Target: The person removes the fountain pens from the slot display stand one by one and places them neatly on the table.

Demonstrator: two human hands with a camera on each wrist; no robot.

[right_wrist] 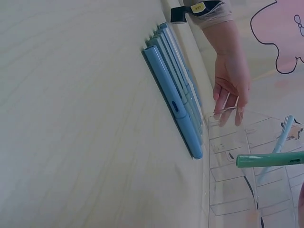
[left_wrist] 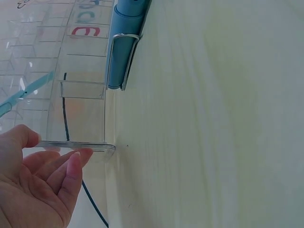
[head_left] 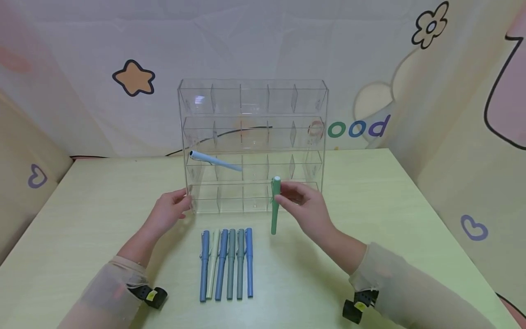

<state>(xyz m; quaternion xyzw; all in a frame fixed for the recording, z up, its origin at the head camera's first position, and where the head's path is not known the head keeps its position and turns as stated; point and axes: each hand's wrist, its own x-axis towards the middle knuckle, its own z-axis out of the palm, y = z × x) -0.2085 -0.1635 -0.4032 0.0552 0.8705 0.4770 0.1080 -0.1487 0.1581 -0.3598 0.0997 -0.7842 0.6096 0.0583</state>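
Observation:
A clear acrylic rack with rows of compartments stands upright on the table. My left hand holds its lower left edge, thumb on one side of the panel and fingers on the other in the left wrist view. A green pen, nearly vertical, is pinched by my right hand in front of the rack's lower right part. Within the rack, a light blue pen lies slanted across the left compartments of the second row from the bottom. Most of the right hand lies outside the right wrist view.
Several capped pens in blue, grey-green and pale cream lie side by side on the pale table, in front of the rack. Behind the rack hangs a printed cloth. Another patterned cloth borders the right side.

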